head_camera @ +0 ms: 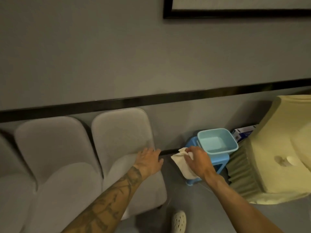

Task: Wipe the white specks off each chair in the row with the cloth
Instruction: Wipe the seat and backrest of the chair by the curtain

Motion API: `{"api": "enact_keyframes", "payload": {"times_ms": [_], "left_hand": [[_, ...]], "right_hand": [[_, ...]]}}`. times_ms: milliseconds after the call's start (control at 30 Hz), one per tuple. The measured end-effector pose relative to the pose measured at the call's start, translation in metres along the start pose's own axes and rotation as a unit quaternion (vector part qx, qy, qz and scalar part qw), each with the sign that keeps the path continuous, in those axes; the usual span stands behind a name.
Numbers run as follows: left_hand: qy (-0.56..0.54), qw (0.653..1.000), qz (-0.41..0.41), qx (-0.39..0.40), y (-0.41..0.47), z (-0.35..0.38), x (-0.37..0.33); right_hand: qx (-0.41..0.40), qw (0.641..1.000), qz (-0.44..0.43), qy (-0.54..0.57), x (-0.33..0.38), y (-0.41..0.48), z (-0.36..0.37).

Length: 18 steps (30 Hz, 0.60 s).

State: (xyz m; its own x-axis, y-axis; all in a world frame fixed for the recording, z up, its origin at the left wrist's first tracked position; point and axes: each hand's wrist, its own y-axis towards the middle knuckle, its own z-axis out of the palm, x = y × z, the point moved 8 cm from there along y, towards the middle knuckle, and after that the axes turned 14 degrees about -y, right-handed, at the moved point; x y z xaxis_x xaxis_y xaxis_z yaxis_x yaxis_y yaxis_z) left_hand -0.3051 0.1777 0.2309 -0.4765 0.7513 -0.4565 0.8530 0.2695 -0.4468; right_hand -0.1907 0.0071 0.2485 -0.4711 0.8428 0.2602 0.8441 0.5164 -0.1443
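A row of grey padded chairs stands against the wall, and the rightmost chair (121, 137) is nearest to me. My left hand (149, 160) rests flat with fingers spread where that chair's seat meets its backrest, at the right edge. To the right of the chair, my right hand (197, 161) grips a cream cloth (180, 163), which hangs down in the air in front of a blue stool. I cannot make out any white specks on the chairs.
A light blue basin (233, 147) holding water sits on a blue plastic stool (222, 161) to the right of the chairs. A yellow-green cushioned piece of furniture (277, 157) fills the right side. A box (242, 133) lies behind it. My white shoe (179, 221) is on the grey floor.
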Motion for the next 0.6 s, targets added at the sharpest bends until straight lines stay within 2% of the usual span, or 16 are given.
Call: {"api": "enact_keyframes", "payload": {"times_ms": [200,333,600], "left_hand": [[-0.046,0.999,-0.026,0.008,0.095,0.036,-0.057],[-0.033,0.998,-0.051,0.019,0.142,0.049,-0.084],[-0.035,0.994,-0.102,0.007,0.240,0.081,-0.098]], "right_hand": [[0.017,1.000,-0.016,-0.005,-0.085,0.076,0.006],[0.027,1.000,-0.013,-0.009,-0.138,0.125,0.003],[0.045,0.998,0.020,-0.024,-0.260,0.242,0.046]]}}
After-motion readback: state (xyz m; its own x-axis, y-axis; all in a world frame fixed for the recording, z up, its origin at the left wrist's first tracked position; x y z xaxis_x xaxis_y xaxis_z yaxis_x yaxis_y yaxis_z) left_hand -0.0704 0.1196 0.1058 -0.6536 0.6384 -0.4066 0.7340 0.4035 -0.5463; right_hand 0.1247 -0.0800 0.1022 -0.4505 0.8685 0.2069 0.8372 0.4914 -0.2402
